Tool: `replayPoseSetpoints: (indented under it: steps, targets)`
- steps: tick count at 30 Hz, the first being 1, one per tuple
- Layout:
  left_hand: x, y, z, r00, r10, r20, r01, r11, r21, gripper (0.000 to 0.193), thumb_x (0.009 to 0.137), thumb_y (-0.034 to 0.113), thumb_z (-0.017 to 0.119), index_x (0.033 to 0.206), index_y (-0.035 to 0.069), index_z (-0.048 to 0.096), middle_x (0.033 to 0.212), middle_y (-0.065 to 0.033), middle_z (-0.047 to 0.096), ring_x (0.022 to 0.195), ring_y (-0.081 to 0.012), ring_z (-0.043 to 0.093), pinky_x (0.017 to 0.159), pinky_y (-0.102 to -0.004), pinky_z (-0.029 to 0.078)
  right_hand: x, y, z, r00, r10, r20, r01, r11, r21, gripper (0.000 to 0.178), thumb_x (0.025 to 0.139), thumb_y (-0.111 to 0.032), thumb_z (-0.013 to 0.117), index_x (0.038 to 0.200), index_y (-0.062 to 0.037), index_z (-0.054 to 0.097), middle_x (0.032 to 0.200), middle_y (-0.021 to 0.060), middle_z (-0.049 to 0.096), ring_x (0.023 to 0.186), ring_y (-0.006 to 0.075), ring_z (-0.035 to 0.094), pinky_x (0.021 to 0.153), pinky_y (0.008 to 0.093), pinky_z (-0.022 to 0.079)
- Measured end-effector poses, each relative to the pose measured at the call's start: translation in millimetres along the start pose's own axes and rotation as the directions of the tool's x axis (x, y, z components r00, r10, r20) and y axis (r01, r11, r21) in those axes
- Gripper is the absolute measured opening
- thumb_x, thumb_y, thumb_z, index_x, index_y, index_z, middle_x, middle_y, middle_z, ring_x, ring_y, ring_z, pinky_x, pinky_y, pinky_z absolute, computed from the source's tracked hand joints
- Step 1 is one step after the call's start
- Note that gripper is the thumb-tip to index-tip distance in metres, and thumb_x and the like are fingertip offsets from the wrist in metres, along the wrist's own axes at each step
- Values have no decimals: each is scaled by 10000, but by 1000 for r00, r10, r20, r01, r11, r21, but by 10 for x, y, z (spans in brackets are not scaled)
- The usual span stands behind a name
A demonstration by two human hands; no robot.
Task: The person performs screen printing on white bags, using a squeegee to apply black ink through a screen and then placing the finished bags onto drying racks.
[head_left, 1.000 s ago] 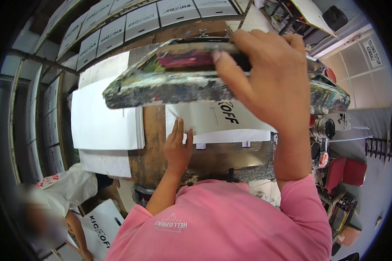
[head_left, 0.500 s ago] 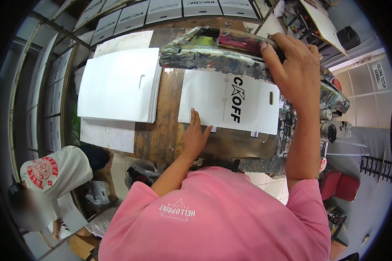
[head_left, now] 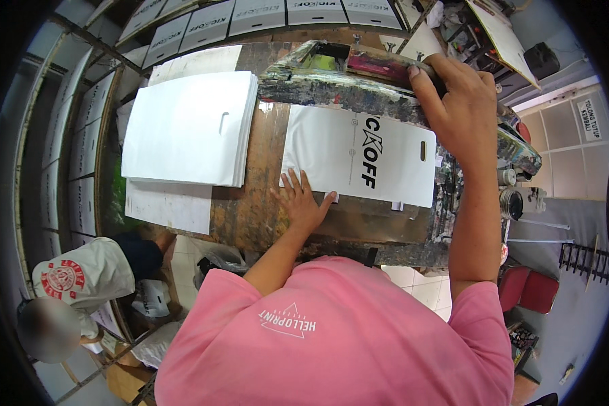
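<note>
A white plastic bag (head_left: 325, 155) with black print and a punched handle slot lies flat on the worn table, its slot end to the right. On its near left corner rest the fingertips of my left hand (head_left: 303, 205), fingers spread and holding nothing. My right hand (head_left: 457, 101) is wrapped over the top edge of a paint-smeared screen-printing frame (head_left: 338, 91), which stands tilted up along the bag's far side. Part of the frame is hidden behind that hand. To the left sits a thick stack of white bags (head_left: 176, 128).
Racks of printed white bags (head_left: 206, 30) line the back and left. A co-worker (head_left: 81, 277) bends at the lower left. Jars (head_left: 511, 203) stand by the table's right end, with a red chair (head_left: 528, 287) beyond. Small white tabs (head_left: 398, 206) stick out at the bag's near edge.
My left hand's fingers have spread apart at the bag's corner. My right hand keeps its hold on the frame. The co-worker has shifted and bent lower. The view has moved slightly.
</note>
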State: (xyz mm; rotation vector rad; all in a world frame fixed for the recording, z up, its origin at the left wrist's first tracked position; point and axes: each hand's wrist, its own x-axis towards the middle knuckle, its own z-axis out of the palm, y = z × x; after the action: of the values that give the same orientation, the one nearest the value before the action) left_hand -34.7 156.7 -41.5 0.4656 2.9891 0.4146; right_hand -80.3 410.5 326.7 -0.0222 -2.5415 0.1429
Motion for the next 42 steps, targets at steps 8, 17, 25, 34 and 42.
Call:
replayPoseSetpoints:
  steps: [8, 17, 25, 34, 42]
  targets:
    - [206, 391, -571, 986, 138, -88, -152, 974, -166, 847, 1017, 558, 599, 1521, -109, 460, 1632, -269, 412, 1574, -432, 281, 1245, -703, 86, 65, 63, -11, 1000, 4, 9, -4, 1000, -8, 428, 962, -454, 624, 943, -38, 722, 874, 151, 717, 850, 357, 671, 846, 468, 406]
    - [684, 453, -1340, 926, -22, -377, -237, 744, -625, 458, 980, 40, 648, 1427, -43, 590, 1420, -275, 624, 1128, -370, 724, 873, -396, 613, 146, 80, 0, 1000, -15, -10, 15, 1000, 8, 407, 960, -428, 636, 944, -28, 710, 857, 153, 708, 845, 349, 665, 861, 476, 409]
    - [511, -1716, -1764, 907, -259, -332, -72, 682, -728, 641, 851, -101, 613, 1485, -27, 552, 1346, -125, 656, 760, -68, 613, 645, -237, 498, 55, -13, -62, 999, 37, -4, -36, 999, 32, 376, 953, -388, 658, 1051, -35, 743, 906, 152, 703, 887, 339, 660, 885, 451, 412]
    - [983, -4165, -2358, 886, -348, -307, 209, 890, -406, 688, 758, 43, 657, 1446, 32, 619, 1300, -168, 699, 872, -242, 670, 830, -340, 550, -11, -150, -39, 1000, 24, 2, -24, 1000, -20, 347, 977, -331, 630, 1017, 6, 705, 912, 168, 676, 912, 352, 644, 900, 443, 409]
    - [1158, -4996, -2487, 547, -517, -658, 615, 782, -103, 527, 887, 30, 607, 1409, -34, 577, 1421, -337, 553, 1351, -408, 529, 1117, -472, 450, 12, -21, 33, 999, -41, -13, 41, 999, 11, 376, 984, -389, 627, 979, -23, 715, 907, 152, 698, 904, 342, 655, 882, 448, 409]
